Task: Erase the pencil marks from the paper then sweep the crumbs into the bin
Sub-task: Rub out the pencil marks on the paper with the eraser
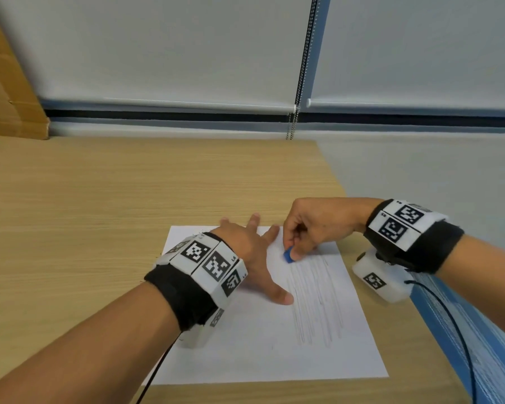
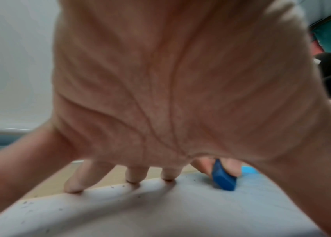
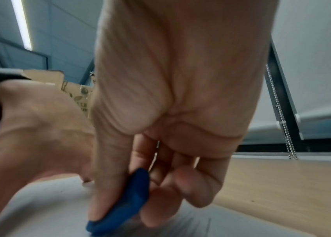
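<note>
Blue eraser (image 1: 288,256), solid colour. Paper (image 1: 254,339) white, with grey pencil marks (image 1: 315,298) as long parallel strokes on its right part. Dark specks, probably crumbs (image 2: 119,186), on the paper's far edge; blurred in the left wrist view. Bench (image 1: 99,199) light wood, fine horizontal grain. Wristbands (image 1: 414,240) black with white blocks carrying black-and-white square code patterns. Blinds (image 1: 158,48) pale grey-white, bead chain (image 1: 305,53) dark. Cardboard (image 1: 3,91) brown. Blue strip (image 1: 461,339) along the bench's right edge.
</note>
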Motion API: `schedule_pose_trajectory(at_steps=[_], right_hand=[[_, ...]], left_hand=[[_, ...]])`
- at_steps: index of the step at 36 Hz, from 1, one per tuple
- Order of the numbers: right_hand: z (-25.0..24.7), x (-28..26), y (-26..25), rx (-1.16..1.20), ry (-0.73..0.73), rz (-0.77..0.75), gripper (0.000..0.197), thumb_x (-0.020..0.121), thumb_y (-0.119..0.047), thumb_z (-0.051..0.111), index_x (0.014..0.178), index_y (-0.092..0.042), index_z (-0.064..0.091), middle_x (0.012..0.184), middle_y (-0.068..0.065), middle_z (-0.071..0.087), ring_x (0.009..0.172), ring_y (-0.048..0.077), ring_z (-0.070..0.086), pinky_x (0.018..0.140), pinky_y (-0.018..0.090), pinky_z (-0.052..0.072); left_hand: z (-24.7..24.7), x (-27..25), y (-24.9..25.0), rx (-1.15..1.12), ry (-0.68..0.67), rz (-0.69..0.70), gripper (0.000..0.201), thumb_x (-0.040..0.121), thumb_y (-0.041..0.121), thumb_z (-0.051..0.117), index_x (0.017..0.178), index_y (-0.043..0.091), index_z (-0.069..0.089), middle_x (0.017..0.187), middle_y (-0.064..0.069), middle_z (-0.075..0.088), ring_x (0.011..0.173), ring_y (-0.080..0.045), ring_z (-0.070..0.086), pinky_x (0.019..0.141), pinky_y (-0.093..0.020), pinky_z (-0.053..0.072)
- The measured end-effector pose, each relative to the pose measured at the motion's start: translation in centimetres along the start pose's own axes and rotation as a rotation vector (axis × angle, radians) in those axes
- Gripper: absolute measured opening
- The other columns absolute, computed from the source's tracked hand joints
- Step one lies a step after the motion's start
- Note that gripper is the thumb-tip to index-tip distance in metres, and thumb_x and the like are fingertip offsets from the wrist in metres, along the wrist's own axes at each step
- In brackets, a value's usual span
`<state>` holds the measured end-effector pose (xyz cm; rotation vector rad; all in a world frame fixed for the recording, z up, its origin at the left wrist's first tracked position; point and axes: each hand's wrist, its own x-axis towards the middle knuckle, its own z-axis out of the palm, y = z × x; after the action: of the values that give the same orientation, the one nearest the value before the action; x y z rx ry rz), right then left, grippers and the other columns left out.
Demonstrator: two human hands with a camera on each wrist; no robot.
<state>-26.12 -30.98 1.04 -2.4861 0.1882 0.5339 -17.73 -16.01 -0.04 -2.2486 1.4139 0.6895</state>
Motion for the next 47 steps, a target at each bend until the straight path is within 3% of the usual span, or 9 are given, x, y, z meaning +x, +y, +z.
schedule_pose_trajectory(at_steps=[5, 11, 18, 23, 29, 35, 39, 42, 47], right_hand=[[-0.2, 0.5, 1.1, 0.09, 0.247, 0.013, 0.021, 0.075, -0.019, 0.08, 0.092, -0.012, 0.071, 0.072, 0.013, 0.069, 0.057, 0.015, 0.058, 0.056, 0.028, 0.049], [1.4, -0.7, 0.6, 0.189, 0.095, -0.045, 0.011, 0.078, -0.011, 0.077, 0.085, -0.003, 0.073, 0.071, 0.021, 0.069, 0.054, 0.021, 0.056, 0.055, 0.029, 0.049], [0.9, 0.1, 1.6, 0.128, 0.342, 0.038, 0.012, 0.082, -0.011, 0.073, 0.084, -0.002, 0.066, 0.062, 0.013, 0.065, 0.048, 0.018, 0.058, 0.049, 0.028, 0.052], [1.4, -1.0, 0.9, 0.141, 0.14, -0.016, 0.01, 0.082, -0.011, 0.074, 0.082, -0.003, 0.067, 0.062, 0.009, 0.064, 0.048, 0.016, 0.058, 0.054, 0.03, 0.053], [0.5, -0.2, 2.2, 0.101, 0.372, 0.073, 0.012, 0.083, -0.012, 0.072, 0.083, -0.005, 0.062, 0.061, 0.007, 0.064, 0.046, 0.017, 0.06, 0.055, 0.033, 0.055], [1.3, -1.1, 1.5, 0.164, 0.122, 0.014, 0.01, 0.083, -0.011, 0.073, 0.082, -0.005, 0.064, 0.064, 0.008, 0.064, 0.053, 0.022, 0.06, 0.055, 0.03, 0.055], [0.6, 0.1, 1.6, 0.075, 0.315, 0.067, 0.012, 0.084, -0.012, 0.072, 0.084, -0.005, 0.063, 0.066, 0.01, 0.065, 0.046, 0.015, 0.058, 0.047, 0.021, 0.048], [0.5, 0.1, 1.9, 0.11, 0.361, 0.055, 0.012, 0.084, -0.011, 0.071, 0.082, -0.004, 0.061, 0.062, 0.01, 0.063, 0.043, 0.014, 0.057, 0.048, 0.024, 0.05], [0.9, -1.2, 1.3, 0.161, 0.037, -0.012, 0.013, 0.082, -0.011, 0.074, 0.081, -0.002, 0.065, 0.072, 0.025, 0.065, 0.054, 0.025, 0.058, 0.055, 0.032, 0.052]], left_hand=[[0.2, 0.1, -0.1, -0.01, 0.015, 0.0, 0.128, 0.06, 0.091, 0.055, 0.145, 0.045, -0.028, 0.158, 0.006, -0.03, 0.144, -0.051, -0.008, 0.115, -0.056, 0.021], [0.1, 0.2, 0.0, 0.009, -0.003, -0.003, 0.129, 0.059, 0.092, 0.054, 0.147, 0.043, -0.027, 0.158, 0.006, -0.031, 0.143, -0.052, -0.009, 0.114, -0.059, 0.021], [0.0, 0.0, 0.0, -0.002, 0.003, -0.009, 0.127, 0.06, 0.091, 0.054, 0.147, 0.044, -0.025, 0.158, 0.007, -0.03, 0.145, -0.05, -0.009, 0.115, -0.057, 0.022], [-0.1, -0.2, 0.1, 0.002, -0.003, -0.008, 0.127, 0.061, 0.091, 0.054, 0.147, 0.042, -0.025, 0.158, 0.006, -0.031, 0.145, -0.05, -0.008, 0.116, -0.056, 0.02], [0.1, -0.1, 0.0, -0.004, 0.014, -0.002, 0.127, 0.06, 0.091, 0.054, 0.148, 0.042, -0.024, 0.158, 0.006, -0.029, 0.144, -0.051, -0.008, 0.114, -0.056, 0.022], [0.0, -0.1, 0.1, -0.001, 0.008, -0.004, 0.128, 0.061, 0.091, 0.054, 0.147, 0.042, -0.026, 0.158, 0.004, -0.031, 0.144, -0.051, -0.009, 0.115, -0.057, 0.02], [0.1, 0.1, -0.1, 0.007, 0.018, -0.002, 0.127, 0.06, 0.092, 0.053, 0.147, 0.042, -0.025, 0.158, 0.006, -0.03, 0.144, -0.051, -0.008, 0.113, -0.055, 0.023], [0.1, 0.0, -0.1, 0.003, 0.015, -0.002, 0.127, 0.06, 0.092, 0.053, 0.148, 0.042, -0.025, 0.158, 0.006, -0.031, 0.144, -0.05, -0.008, 0.113, -0.054, 0.023], [0.1, 0.1, 0.0, 0.005, 0.003, -0.006, 0.128, 0.059, 0.092, 0.053, 0.147, 0.042, -0.026, 0.158, 0.005, -0.031, 0.144, -0.051, -0.009, 0.115, -0.058, 0.022]])
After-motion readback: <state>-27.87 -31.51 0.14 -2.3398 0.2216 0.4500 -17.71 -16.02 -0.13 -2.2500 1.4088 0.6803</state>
